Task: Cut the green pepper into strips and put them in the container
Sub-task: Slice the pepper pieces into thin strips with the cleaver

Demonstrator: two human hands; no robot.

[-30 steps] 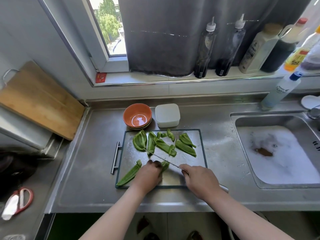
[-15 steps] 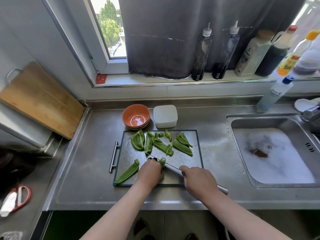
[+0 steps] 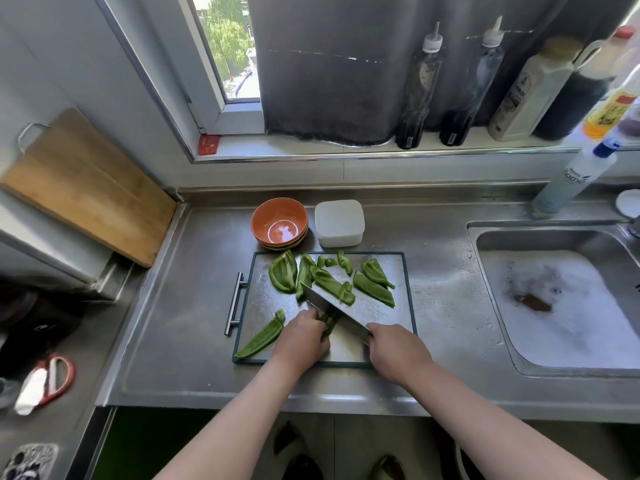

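Observation:
Several green pepper pieces (image 3: 329, 279) lie across the far half of the steel cutting board (image 3: 394, 268). One long piece (image 3: 260, 338) lies at the board's near left. My left hand (image 3: 302, 337) curls over a pepper piece (image 3: 328, 323) and holds it down on the board. My right hand (image 3: 394, 351) grips the handle of a cleaver (image 3: 337, 311), whose broad blade tilts against my left knuckles over that piece. A white lidded container (image 3: 339, 222) stands just beyond the board.
Stacked orange bowls (image 3: 280, 224) sit left of the container. A sink (image 3: 568, 306) full of foam lies to the right. Bottles (image 3: 419, 88) line the sill behind. A wooden board (image 3: 86, 188) leans at the left; red-handled scissors (image 3: 46, 381) lie lower left.
The cleaver's blade has tipped from edge-on to show its flat side. My left hand has stayed on the pepper piece.

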